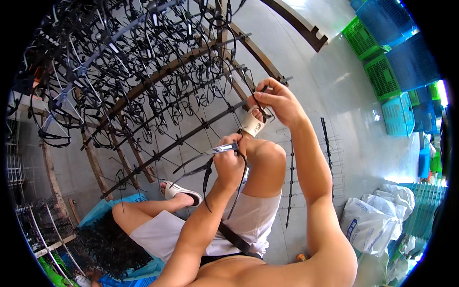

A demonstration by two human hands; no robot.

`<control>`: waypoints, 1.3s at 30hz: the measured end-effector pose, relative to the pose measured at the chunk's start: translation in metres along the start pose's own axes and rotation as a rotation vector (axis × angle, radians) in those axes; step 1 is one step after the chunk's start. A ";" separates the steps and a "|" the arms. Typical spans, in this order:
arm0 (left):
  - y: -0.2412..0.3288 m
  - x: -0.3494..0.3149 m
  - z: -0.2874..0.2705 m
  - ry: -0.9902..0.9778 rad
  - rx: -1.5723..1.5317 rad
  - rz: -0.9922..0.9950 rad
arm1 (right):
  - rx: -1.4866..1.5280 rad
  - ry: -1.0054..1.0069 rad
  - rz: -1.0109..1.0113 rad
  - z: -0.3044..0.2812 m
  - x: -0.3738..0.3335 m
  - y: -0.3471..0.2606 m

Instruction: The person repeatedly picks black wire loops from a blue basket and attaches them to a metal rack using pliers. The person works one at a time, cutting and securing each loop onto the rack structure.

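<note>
My left hand [230, 165] is closed around several dark glasses frames [197, 161], their temples sticking out to the left and downward past the wrist. Farther up and to the right, my right hand [283, 103] pinches a dark glasses frame [262, 106] between thumb and fingers. That frame is beside the end of a long dark rack bar [179, 141], which carries thin wire hooks. Whether it touches a hook is too fine to tell.
Many black glasses frames [158, 57] hang from racks at the upper left. A blue basket [95, 213] of dark pieces lies by my knee. Hooked bars [289, 191] lie on the floor to the right. White plastic bags [368, 227] and stacked green crates [382, 74] line the right side.
</note>
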State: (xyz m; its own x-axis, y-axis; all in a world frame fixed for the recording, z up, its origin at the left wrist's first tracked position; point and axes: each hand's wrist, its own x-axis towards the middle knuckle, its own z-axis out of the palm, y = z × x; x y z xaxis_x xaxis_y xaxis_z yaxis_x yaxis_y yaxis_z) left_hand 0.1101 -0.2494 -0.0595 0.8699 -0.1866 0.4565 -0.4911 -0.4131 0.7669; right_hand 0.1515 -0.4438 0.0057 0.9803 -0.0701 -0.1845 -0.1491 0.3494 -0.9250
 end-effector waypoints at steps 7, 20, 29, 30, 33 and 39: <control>0.018 0.016 0.002 0.126 -0.100 -0.127 | -0.134 0.024 -0.052 -0.006 -0.007 0.001; 0.020 0.009 0.000 0.068 -0.190 -0.201 | -0.122 0.093 0.010 0.005 -0.009 -0.013; 0.048 -0.015 -0.043 -0.214 -0.756 -0.503 | -0.976 0.156 -0.598 0.050 -0.067 0.004; 0.056 -0.017 -0.053 -0.187 -0.816 -0.443 | -0.915 -0.017 -0.497 0.062 -0.083 0.005; 0.061 -0.025 -0.081 -0.276 -0.842 -0.470 | -0.714 -0.262 -0.464 0.095 -0.111 0.007; 0.063 -0.019 -0.129 -0.575 -0.712 -0.397 | -0.188 -0.337 0.119 0.104 -0.136 0.029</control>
State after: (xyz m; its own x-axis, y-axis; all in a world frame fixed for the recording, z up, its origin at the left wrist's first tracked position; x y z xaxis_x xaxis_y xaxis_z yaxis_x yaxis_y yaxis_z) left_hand 0.0573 -0.1567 0.0383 0.7742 -0.6320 -0.0347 0.0906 0.0563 0.9943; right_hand 0.0276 -0.3269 0.0381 0.9374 0.2822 -0.2041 -0.2549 0.1569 -0.9541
